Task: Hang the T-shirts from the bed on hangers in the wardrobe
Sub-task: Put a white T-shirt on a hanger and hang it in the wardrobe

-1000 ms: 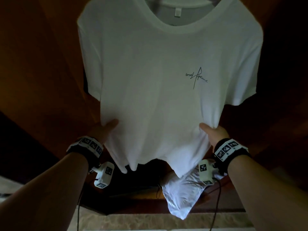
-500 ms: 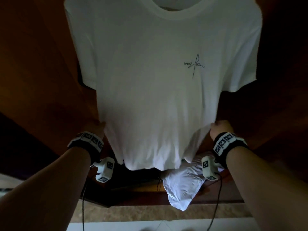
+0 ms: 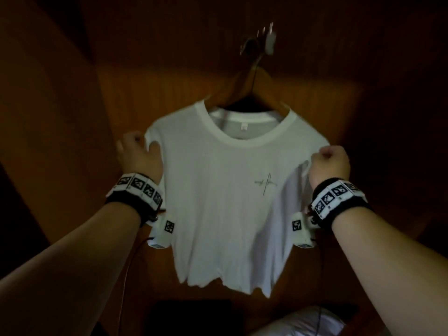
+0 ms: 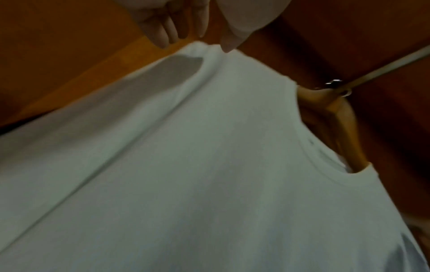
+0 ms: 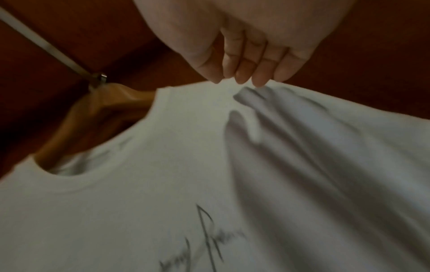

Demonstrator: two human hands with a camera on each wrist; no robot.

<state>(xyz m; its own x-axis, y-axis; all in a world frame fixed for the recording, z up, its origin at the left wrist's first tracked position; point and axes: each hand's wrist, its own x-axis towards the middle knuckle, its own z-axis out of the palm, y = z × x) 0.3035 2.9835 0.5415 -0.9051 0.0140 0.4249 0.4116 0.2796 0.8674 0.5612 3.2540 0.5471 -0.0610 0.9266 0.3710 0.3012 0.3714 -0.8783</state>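
A white T-shirt (image 3: 225, 190) with a small dark script on the chest hangs on a wooden hanger (image 3: 254, 88) inside the wardrobe. The hanger's hook sits on the metal rail (image 4: 384, 68). My left hand (image 3: 145, 146) pinches the shirt's left shoulder, thumb on the front, fingers behind it. My right hand (image 3: 324, 154) is curled into a fist on the right shoulder. In the right wrist view its fingertips (image 5: 242, 81) pinch a fold of the T-shirt (image 5: 209, 165). The left wrist view shows my left hand (image 4: 200, 39) closing on the shoulder tip of the T-shirt (image 4: 209, 147).
Brown wooden wardrobe walls (image 3: 48, 117) close in on the left, back and right. A dark flat object (image 3: 191, 316) lies on the wardrobe floor. White cloth (image 3: 315, 321) lies at the bottom right, below the shirt's hem.
Both hands have gone up from the shirt's lower sides to its shoulders. The head view now looks higher, so the hanger and hook show.
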